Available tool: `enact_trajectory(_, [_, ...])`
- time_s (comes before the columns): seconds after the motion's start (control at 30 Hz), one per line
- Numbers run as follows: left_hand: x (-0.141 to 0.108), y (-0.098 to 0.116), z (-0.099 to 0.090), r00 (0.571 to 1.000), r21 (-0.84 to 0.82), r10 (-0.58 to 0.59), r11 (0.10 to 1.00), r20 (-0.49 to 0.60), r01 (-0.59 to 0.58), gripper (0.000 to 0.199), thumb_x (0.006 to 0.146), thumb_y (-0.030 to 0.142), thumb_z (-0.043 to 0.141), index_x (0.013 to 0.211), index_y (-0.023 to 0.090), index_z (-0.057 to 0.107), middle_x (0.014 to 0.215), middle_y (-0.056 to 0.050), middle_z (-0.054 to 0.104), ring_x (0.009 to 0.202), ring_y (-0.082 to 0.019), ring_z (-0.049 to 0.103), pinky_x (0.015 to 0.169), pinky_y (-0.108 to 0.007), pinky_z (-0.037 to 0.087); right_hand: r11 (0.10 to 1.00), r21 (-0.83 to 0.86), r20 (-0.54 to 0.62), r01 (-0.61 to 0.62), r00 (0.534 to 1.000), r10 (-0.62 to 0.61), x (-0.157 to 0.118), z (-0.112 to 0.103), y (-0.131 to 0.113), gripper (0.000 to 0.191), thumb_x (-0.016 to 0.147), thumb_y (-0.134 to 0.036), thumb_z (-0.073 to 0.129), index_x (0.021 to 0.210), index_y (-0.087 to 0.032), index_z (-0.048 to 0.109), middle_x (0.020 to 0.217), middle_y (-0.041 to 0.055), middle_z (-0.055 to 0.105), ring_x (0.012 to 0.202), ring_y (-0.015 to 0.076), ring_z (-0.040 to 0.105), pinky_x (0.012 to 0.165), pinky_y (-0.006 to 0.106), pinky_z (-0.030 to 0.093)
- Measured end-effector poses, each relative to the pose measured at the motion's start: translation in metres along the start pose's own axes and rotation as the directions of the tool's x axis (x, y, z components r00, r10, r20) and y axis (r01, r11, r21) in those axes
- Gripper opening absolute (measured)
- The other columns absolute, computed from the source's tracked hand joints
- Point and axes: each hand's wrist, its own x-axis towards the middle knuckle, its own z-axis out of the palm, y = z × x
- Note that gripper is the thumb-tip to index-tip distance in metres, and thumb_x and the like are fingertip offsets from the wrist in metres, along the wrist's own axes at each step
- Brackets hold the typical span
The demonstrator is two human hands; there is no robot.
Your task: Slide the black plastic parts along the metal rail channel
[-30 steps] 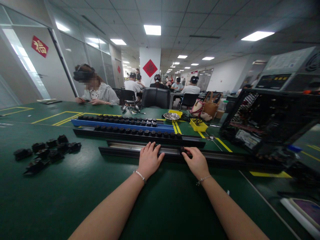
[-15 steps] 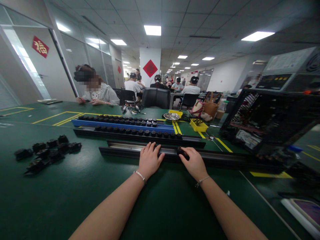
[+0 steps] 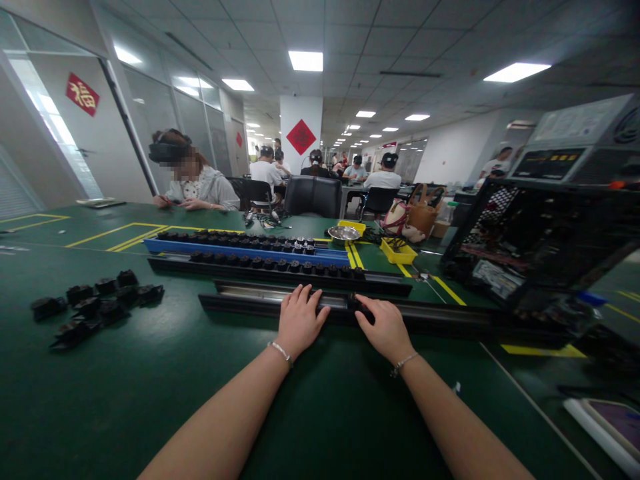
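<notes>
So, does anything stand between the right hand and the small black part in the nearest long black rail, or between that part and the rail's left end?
Nothing visible separates the right hand from the small black part; they appear to touch. Leftward, the left hand lies over the long black rail, in between.

The green bench (image 3: 150, 407) carries a front black rail (image 3: 240, 305), a second black rail (image 3: 270, 274) behind it and a blue rail (image 3: 247, 251) beyond. Loose black parts (image 3: 113, 311) lie at left; a yellow tray (image 3: 399, 255) and an open case (image 3: 500, 270) stand at right.
</notes>
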Motion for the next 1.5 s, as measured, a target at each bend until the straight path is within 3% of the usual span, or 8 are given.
enact_trajectory(0.3, [0.0,0.0,0.001,1.0,-0.005,-0.006,1.0,0.003,0.006,0.046,0.089,0.05,0.034,0.124,0.027,0.054,0.134,-0.006,0.05,0.127,-0.025,0.037,0.1,-0.042,0.032,1.0,0.005,0.013,0.028,1.0,-0.028,0.0,0.002,-0.001,0.038,0.084,-0.033,0.046,0.119,-0.02,0.056,0.112,0.006,0.063,0.104,0.0209,0.054,0.095,0.039,0.037])
enact_trajectory(0.83, [0.0,0.0,0.001,1.0,-0.002,0.004,1.0,-0.009,-0.004,0.046,0.089,0.049,0.034,0.123,0.026,0.054,0.133,-0.006,0.051,0.127,-0.025,0.038,0.1,-0.042,0.033,0.996,0.056,-0.004,0.076,0.997,-0.076,-0.002,0.004,-0.008,0.034,0.082,-0.029,0.047,0.112,-0.018,0.057,0.107,0.0075,0.065,0.101,0.0215,0.056,0.097,0.042,0.036])
enact_trajectory(1.2, [0.0,0.001,-0.002,1.0,-0.006,-0.007,1.0,0.003,0.007,0.045,0.089,0.049,0.035,0.123,0.026,0.054,0.133,-0.006,0.051,0.127,-0.025,0.038,0.1,-0.042,0.033,0.995,0.072,0.06,0.062,0.996,-0.066,-0.002,-0.001,-0.011,0.023,0.08,-0.029,0.048,0.097,-0.02,0.06,0.106,0.007,0.065,0.102,0.0217,0.056,0.098,0.043,0.033])
enact_trajectory(1.5, [0.0,0.001,-0.002,1.0,-0.002,-0.006,1.0,0.005,0.006,0.045,0.089,0.048,0.035,0.124,0.026,0.054,0.134,-0.006,0.05,0.127,-0.024,0.038,0.1,-0.041,0.033,0.995,0.044,0.127,0.087,0.988,-0.092,-0.002,-0.001,-0.013,0.028,0.08,-0.026,0.05,0.106,-0.022,0.058,0.116,0.0046,0.062,0.11,0.0193,0.052,0.104,0.045,0.026])
